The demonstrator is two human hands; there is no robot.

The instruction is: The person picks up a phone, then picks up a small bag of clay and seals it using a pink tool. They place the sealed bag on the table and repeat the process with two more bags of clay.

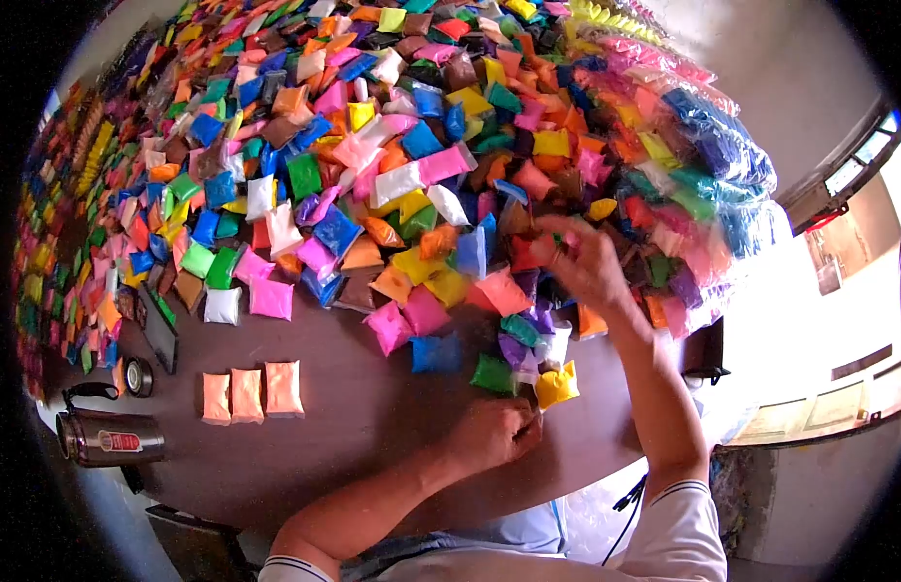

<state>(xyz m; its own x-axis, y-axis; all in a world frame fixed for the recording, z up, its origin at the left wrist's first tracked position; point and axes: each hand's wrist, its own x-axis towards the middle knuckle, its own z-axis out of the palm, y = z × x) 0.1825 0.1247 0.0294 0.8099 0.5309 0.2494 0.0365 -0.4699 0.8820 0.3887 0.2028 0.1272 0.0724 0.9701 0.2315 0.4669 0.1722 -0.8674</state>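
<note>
Near the table's front edge is my left hand (497, 433), its fingers curled closed just below a yellow packet (557, 385) and beside a dark green packet (493, 373). Whatever those fingers hold is too small to make out. My right hand (584, 260) reaches into the right side of the pile of small coloured packets (402, 184). Its fingers are bent close to a red packet (524, 254), and the fingertips are blurred, so their grip is unclear. Purple, teal and white packets lie between the two hands.
Three peach packets (245, 394) stand in a row on the brown table (353, 436). At the left are a metal flask (111, 436), a round lid (138, 376) and a dark flat device (159, 330). Larger clear bags of packets (727, 165) are stacked at the right.
</note>
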